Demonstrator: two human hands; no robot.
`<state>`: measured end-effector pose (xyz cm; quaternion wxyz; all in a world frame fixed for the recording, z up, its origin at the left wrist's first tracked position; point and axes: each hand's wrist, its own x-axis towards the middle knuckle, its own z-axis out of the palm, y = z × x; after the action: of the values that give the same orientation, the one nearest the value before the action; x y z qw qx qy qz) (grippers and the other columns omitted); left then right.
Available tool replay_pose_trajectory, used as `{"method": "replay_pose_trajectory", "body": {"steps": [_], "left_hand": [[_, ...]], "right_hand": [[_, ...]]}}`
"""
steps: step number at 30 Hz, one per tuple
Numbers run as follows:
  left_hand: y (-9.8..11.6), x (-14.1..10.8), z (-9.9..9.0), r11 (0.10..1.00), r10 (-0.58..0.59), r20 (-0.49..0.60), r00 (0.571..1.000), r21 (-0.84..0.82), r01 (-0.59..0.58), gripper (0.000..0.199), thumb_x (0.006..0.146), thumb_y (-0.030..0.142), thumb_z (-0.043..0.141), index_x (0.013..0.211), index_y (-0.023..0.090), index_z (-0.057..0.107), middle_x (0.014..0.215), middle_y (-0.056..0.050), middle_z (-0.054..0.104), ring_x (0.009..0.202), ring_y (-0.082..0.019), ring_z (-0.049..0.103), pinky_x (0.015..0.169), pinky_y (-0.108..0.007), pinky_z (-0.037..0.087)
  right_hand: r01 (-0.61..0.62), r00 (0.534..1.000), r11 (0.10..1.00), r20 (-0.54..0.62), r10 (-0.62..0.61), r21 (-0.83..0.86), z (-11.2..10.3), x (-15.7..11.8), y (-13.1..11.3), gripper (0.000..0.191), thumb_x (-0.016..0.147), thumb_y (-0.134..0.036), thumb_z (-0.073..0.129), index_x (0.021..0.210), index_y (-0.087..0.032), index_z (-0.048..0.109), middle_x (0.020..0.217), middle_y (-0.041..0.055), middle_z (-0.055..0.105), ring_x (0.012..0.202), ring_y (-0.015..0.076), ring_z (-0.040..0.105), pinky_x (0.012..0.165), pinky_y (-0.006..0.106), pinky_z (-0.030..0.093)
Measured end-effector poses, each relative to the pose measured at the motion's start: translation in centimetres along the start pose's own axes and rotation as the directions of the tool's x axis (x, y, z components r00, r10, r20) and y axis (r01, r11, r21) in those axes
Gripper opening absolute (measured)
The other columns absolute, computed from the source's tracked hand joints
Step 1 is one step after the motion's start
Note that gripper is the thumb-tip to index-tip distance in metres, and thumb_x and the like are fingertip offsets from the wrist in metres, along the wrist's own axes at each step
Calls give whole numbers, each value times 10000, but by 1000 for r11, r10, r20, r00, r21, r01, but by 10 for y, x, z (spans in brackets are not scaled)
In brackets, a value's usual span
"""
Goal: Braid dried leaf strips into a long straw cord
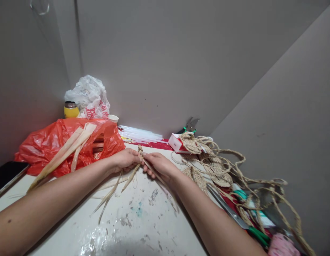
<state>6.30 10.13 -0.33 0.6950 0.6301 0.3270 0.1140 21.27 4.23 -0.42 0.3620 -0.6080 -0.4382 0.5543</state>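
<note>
Left hand (126, 159): fingers pinched closed on the fibre strips (140, 149)
Right hand (160, 165): curled closed on the same strips, just beside
Strips: over the bench's (114, 220) far middle, loose ends trailing near
Far left: red bag (44, 142)
Right: braided cord (217, 173)

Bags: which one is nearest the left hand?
The red bag, with pale strips lying across it. It lies close to the left hand; the white bag sits farther back, beside the yellow container.
</note>
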Motion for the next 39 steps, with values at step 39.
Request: {"method": "replay_pose_trajectory", "body": {"steps": [39], "left_hand": [[20,-17,6,951,25,-270,962,302,60,186,755,259,485,628,139,548,451,13,508,365,-93,441,396,-204,327]], "right_hand": [[-152,970,903,236,59,402,3,-7,1,149,722,-203,558,624,-160,454,423,-119,284,341,11,119,324,135,66]]}}
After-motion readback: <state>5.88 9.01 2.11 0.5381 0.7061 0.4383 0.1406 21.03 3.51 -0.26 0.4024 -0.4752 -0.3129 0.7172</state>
